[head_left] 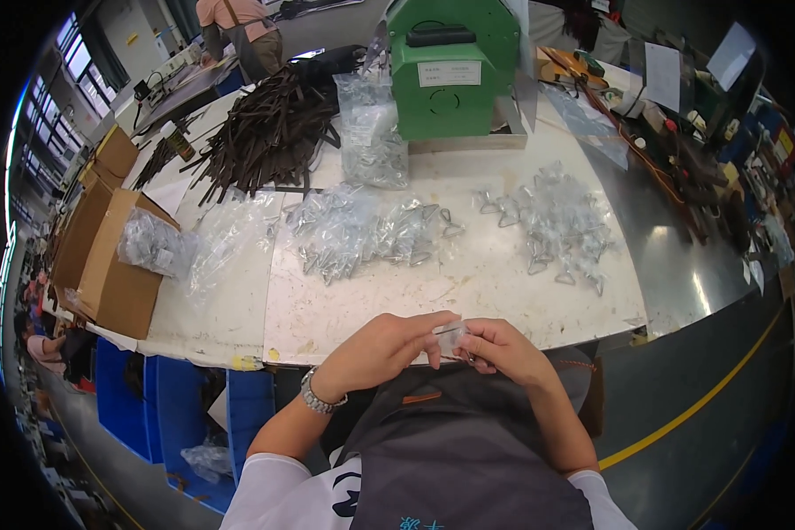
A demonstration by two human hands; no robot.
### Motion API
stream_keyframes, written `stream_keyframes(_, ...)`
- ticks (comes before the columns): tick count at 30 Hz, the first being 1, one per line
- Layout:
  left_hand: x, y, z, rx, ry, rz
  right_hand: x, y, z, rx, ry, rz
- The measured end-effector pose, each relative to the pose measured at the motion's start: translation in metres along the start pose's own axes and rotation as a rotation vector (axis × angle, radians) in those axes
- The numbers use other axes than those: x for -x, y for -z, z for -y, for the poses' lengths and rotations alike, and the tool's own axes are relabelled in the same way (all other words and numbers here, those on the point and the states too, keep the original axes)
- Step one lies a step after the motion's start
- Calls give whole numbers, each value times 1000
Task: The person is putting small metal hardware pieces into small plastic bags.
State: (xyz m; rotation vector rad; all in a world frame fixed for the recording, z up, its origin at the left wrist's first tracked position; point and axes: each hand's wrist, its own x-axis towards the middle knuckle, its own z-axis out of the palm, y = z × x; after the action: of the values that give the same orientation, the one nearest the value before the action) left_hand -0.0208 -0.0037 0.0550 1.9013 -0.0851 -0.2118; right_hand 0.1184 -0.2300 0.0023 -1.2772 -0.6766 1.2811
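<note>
Just off the table's front edge, my two hands meet over a small clear plastic bag [451, 336] with a thin dark metal edge showing at it. My left hand [396, 346], with a metal watch on its wrist, has its fingers closed on the bag's left side. My right hand [506, 350] pinches the bag's other side between thumb and fingers. What lies inside the bag is mostly hidden by the fingers. On the table beyond are a pile of bagged metal buckles [331, 231], some loose-looking metal buckles [408, 231] beside it, and another bagged pile [558, 225] at the right.
A green machine [450, 84] stands at the back. Left of it are a large plastic bag [373, 146] of small parts and a heap of dark brown straps [274, 124]. A cardboard box [125, 287] is at the left, blue bins [170, 424] below. Another person [243, 31] works far off.
</note>
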Motion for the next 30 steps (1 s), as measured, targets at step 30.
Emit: stream_keyframes(30, -167, 25, 64, -1300, -227, -393, -17, 98, 24, 961, 547, -1051)
